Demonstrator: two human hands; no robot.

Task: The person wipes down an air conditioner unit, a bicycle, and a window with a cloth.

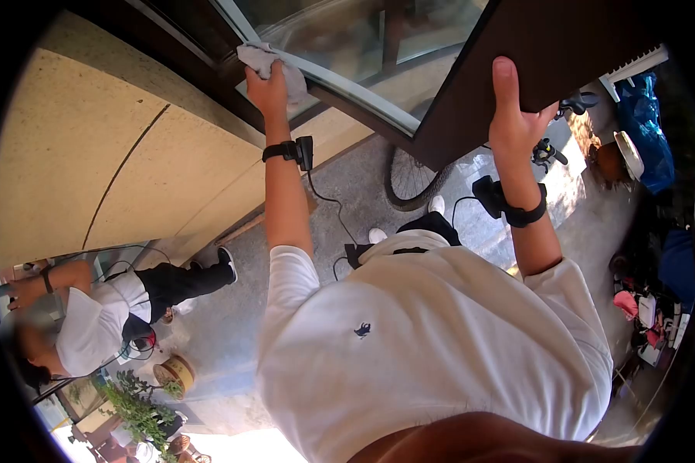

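Observation:
A light grey cloth (274, 68) is bunched under the fingers of my left hand (267, 92), against the lower corner of a dark window frame (340, 104). The pane (347, 38) shows reflections. On the right, my right hand (513, 116) rests on the dark brown panel (471, 92), thumb stretched up along its face and the other fingers partly hidden at its edge. Both wrists carry black straps with small devices and cables.
A tan wall ledge (93, 147) fills the left. Below the panel stands a bicycle wheel (413, 181). Another person (108, 309) in a white shirt is at the lower left, near a potted plant (143, 405). A blue bag (647, 131) lies at the right.

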